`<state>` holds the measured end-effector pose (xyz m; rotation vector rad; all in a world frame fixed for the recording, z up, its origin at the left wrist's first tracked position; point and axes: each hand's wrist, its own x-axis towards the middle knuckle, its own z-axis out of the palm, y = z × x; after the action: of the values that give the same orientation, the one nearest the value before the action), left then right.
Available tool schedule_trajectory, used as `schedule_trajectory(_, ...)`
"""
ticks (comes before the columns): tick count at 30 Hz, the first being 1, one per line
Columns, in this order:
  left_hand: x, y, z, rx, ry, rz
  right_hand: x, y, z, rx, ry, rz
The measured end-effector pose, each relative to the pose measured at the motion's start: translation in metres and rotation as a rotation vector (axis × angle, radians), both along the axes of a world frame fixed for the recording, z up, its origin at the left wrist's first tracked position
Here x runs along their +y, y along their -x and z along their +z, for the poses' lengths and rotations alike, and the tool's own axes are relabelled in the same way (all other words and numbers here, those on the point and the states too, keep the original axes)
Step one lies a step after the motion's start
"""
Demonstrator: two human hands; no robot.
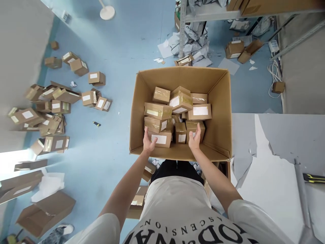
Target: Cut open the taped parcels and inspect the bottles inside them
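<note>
A large open cardboard carton (pixel 218 115) is in front of my body, with several small taped boxes piled inside. My left hand (pixel 149 140) is over the carton's near left part, at the left end of a small box with a white label (pixel 162 139); its fingers are stretched and the thumb is apart. On the near right, my right hand (pixel 195 137) is beside another small box (pixel 191 126), fingers extended and spread. Whether either palm presses on a box I cannot tell. A taped box (pixel 181 101) lies tilted on top of the pile.
Many small cardboard boxes (pixel 59 106) lie heaped on the blue floor at left, near a yellow cutter (pixel 96 124). A metal shelf (pixel 213 12) stands ahead with grey bags (pixel 195 44) beneath. At right is a table (pixel 241 132) bearing white sheets and another cutter (pixel 315 178).
</note>
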<state>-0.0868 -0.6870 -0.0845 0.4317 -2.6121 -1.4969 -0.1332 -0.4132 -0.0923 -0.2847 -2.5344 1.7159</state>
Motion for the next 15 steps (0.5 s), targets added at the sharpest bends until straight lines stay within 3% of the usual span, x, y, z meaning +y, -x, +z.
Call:
schedule_trajectory(9, -0.026, 0.038, -0.030, -0.150, 0.028, 0.076, -0.016, 0.018, -0.019, -0.133, -0.017, 0.134)
schedule_trajectory(15, -0.047, 0.078, -0.057, -0.261, -0.039, 0.179, -0.060, 0.066, -0.037, -0.421, -0.069, 0.257)
